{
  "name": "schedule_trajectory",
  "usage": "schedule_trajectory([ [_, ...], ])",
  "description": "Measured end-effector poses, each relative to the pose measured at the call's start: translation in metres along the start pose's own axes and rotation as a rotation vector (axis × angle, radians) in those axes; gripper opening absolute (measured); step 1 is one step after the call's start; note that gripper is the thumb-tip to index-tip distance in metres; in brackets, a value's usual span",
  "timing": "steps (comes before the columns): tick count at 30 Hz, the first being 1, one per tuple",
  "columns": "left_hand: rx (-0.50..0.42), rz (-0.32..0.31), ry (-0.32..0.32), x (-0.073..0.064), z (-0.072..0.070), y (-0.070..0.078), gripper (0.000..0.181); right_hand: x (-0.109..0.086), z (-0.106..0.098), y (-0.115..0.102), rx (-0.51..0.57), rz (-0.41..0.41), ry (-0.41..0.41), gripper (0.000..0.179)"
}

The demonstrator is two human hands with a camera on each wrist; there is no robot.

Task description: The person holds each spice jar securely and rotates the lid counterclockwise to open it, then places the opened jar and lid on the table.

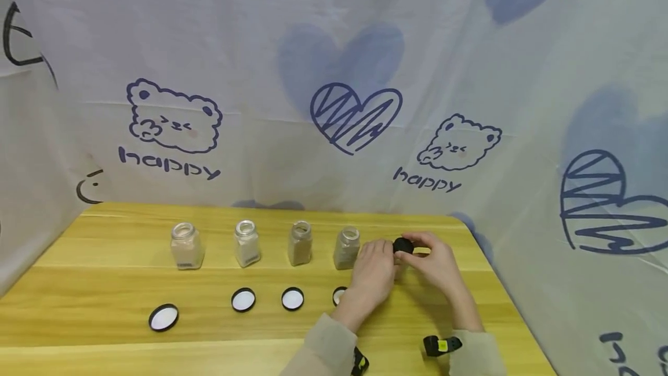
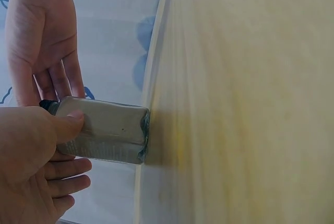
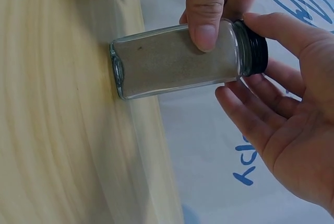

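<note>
My left hand [image 1: 373, 271] grips a square glass spice jar [image 3: 172, 62] by its sides, thumb across the front face. Grey-brown powder fills most of this jar, which stands upright at the right end of a row; in the head view it is largely behind my hands. On its mouth sits a black screw lid [image 1: 403, 245]. The thumb and fingers of my right hand [image 3: 292, 98] pinch that lid around its rim. In the left wrist view, the jar [image 2: 109, 130] has its base at the wooden tabletop, and the right hand [image 2: 44, 36] reaches to the lid end.
To the left stand several lidless glass jars with powder, the nearest a grey one [image 1: 347, 248], the farthest a pale one [image 1: 187, 246]. Black-rimmed lids with white insides, such as one [image 1: 163, 318], lie before them on the wooden table [image 1: 94, 283]. A printed curtain [image 1: 261, 149] hangs behind.
</note>
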State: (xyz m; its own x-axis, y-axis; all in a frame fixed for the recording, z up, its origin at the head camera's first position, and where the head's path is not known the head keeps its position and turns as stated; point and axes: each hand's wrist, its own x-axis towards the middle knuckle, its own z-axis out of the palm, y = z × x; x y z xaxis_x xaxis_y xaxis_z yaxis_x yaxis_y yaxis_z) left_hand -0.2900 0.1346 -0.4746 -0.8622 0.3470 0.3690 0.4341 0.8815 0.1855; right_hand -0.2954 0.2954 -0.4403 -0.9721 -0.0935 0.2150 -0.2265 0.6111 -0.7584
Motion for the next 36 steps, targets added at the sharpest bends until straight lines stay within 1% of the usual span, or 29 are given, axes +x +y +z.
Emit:
schedule_trajectory([
  [7, -0.03, -0.014, -0.021, -0.0016, -0.0003, 0.0023, 0.044, -0.002, -0.0038, 0.0044, 0.047, -0.035, -0.043, 0.045],
  [15, -0.034, -0.023, -0.025, 0.0003, -0.0006, 0.0025, 0.045, -0.0028, -0.0092, 0.0011, 0.053, -0.068, -0.071, 0.044],
  [18, -0.033, -0.025, -0.038, -0.0002, -0.0011, 0.0023, 0.045, -0.0021, -0.0083, 0.0038, 0.037, -0.071, -0.056, 0.046],
  [21, -0.039, -0.031, -0.047, -0.0006, -0.0014, 0.0013, 0.047, -0.0005, -0.0062, 0.0052, 0.0, -0.066, -0.017, 0.049],
  [25, -0.043, -0.035, -0.038, -0.0002, -0.0015, -0.0003, 0.049, 0.0013, -0.0044, 0.0048, -0.048, -0.063, 0.016, 0.051],
  [30, -0.036, -0.031, -0.031, -0.0004, -0.0012, -0.0001, 0.048, 0.001, -0.0041, 0.0036, -0.074, -0.061, 0.013, 0.047],
  [36, -0.042, -0.023, -0.023, -0.0016, -0.0013, -0.0012, 0.042, 0.0006, -0.0032, 0.0015, -0.072, -0.088, 0.005, 0.044],
])
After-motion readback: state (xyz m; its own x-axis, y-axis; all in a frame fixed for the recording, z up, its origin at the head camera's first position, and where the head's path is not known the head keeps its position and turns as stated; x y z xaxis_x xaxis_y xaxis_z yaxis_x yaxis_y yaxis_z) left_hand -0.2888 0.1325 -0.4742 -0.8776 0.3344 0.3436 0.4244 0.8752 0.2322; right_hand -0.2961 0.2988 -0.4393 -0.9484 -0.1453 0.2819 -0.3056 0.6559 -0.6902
